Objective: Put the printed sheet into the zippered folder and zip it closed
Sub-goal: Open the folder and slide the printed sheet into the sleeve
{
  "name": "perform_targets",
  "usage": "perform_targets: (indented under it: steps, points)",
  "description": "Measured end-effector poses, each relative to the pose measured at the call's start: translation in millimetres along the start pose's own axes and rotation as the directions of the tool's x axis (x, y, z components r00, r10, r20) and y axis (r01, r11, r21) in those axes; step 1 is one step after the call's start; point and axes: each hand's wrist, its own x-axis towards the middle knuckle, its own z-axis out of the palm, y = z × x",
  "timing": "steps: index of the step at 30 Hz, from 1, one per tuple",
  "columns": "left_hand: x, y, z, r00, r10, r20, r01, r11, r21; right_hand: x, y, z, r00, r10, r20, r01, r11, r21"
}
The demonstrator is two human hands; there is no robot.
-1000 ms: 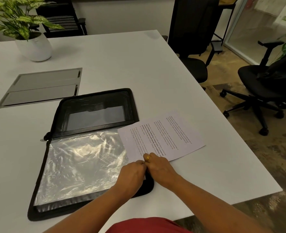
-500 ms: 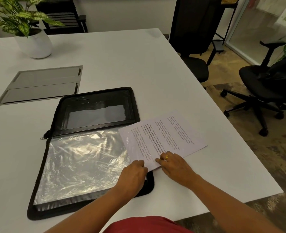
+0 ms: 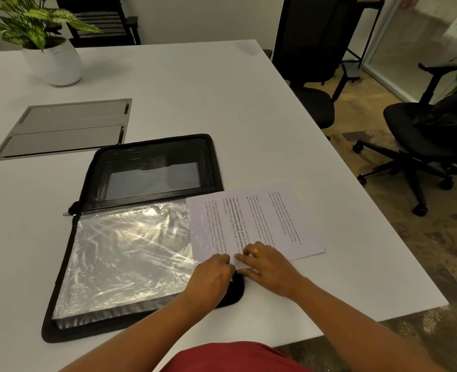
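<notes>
Folder (image 3: 130, 237) open flat near tabletop (image 3: 195, 103) front edge, clear sleeve uppermost. Left hand (image 3: 211, 277) at sleeve's right edge, fingers curled, grip unclear. Sheet (image 3: 257, 221) partly over folder's right side; right hand (image 3: 267, 267) fingers spread flat on its near corner.

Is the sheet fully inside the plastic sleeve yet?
No. Most of the sheet lies outside on the table, with only its left edge under the sleeve.
</notes>
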Motion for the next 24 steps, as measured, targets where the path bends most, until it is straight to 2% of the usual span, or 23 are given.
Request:
perform_targets:
  steps: [2, 4, 5, 7, 9, 10, 12, 16, 18, 20, 24]
  points:
    - [0.2, -0.2, 0.5, 1.000, -0.007, 0.028, 0.007, 0.999, 0.032, -6.2, 15.2, -4.8, 0.988, 0.150, -0.040, -0.149, 0.988, 0.045]
    - [-1.9, 1.5, -3.8, 1.000, 0.002, 0.031, -0.003, 0.999, 0.033, -11.2, 31.8, -10.2, 0.919, 0.364, -0.154, -0.351, 0.931, 0.104]
    - [-3.8, 2.5, -7.9, 0.998, 0.023, 0.052, -0.025, 0.999, 0.033, -12.4, 39.3, -13.5, 0.858, 0.477, -0.188, -0.463, 0.879, 0.118]
    - [-4.6, 3.7, -13.0, 0.989, 0.104, 0.105, -0.113, 0.990, 0.089, -12.1, 51.9, -19.9, 0.686, 0.704, -0.183, -0.681, 0.710, 0.180]
    - [-2.9, 4.3, -14.1, 0.994, 0.094, 0.052, -0.100, 0.987, 0.127, -10.0, 61.5, -25.2, 0.510, 0.852, -0.119, -0.806, 0.521, 0.280]
    - [-3.2, 5.0, -13.7, 0.993, 0.107, 0.039, -0.112, 0.984, 0.142, -8.5, 65.3, -27.3, 0.453, 0.887, -0.086, -0.831, 0.455, 0.321]
    - [-2.2, 3.5, -11.0, 0.986, 0.146, 0.077, -0.156, 0.976, 0.150, -3.4, 70.8, -30.2, 0.392, 0.919, -0.042, -0.851, 0.379, 0.362]
    - [-2.8, 0.5, -8.7, 0.981, 0.149, 0.125, -0.163, 0.979, 0.119, 7.9, 73.7, -32.3, 0.353, 0.936, 0.008, -0.860, 0.321, 0.396]
    - [-1.9, 0.3, -9.6, 0.985, 0.144, 0.094, -0.155, 0.981, 0.114, 12.0, 72.2, -31.7, 0.352, 0.936, 0.017, -0.855, 0.314, 0.414]
    - [-0.9, 0.5, -5.3, 0.986, 0.133, 0.104, -0.142, 0.987, 0.076, 15.8, 68.1, -29.9, 0.363, 0.932, 0.023, -0.843, 0.317, 0.435]
    - [2.3, -1.6, 2.0, 0.986, 0.155, 0.056, -0.161, 0.980, 0.120, 26.2, 52.3, -23.9, 0.420, 0.907, 0.035, -0.802, 0.353, 0.481]
